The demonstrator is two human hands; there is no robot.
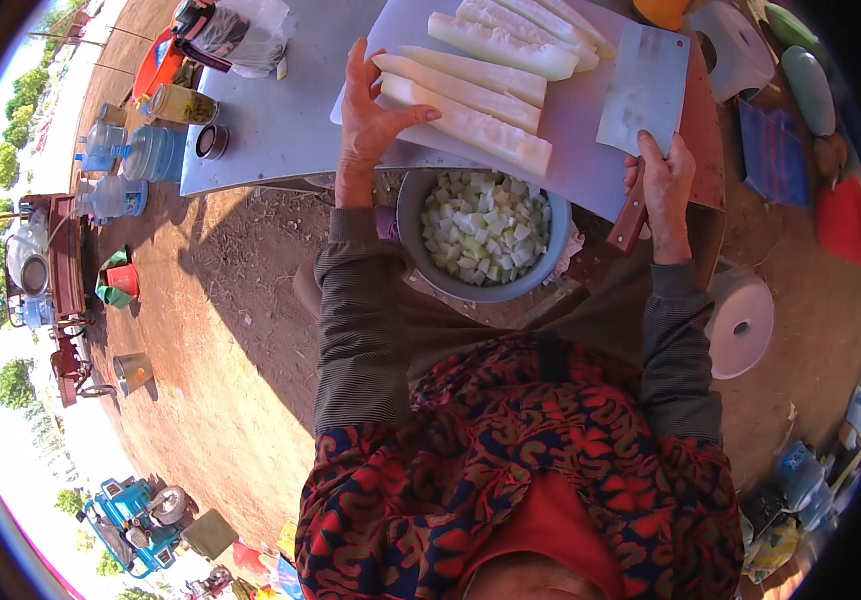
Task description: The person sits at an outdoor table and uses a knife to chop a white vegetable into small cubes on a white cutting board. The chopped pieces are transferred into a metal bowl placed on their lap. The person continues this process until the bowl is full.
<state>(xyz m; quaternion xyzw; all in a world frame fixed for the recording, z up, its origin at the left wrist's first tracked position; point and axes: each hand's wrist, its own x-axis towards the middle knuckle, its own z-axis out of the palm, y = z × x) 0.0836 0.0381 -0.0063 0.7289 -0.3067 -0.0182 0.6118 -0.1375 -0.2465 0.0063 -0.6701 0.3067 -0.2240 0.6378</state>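
Observation:
Several long, pale strips of peeled winter melon (470, 125) lie on a white cutting board (582, 178). At the left ends of the nearer strips is my left hand (370, 120), thumb and fingers spread apart, with the thumb against the nearest strip. My right hand (666, 185) grips the wooden handle of a cleaver (642, 88). Its broad blade lies over the board's right side, just right of the strips. Below the table edge, a grey basin (412, 240) contains many diced melon pieces (482, 230).
The table (260, 150) carries a small dark lid (212, 141), a jar (184, 104) and a plastic bag (250, 40) toward the left. White rolls (735, 50) and whole green melons (807, 88) are at the right. Water jugs (155, 153) stand on the ground beyond the table's left end.

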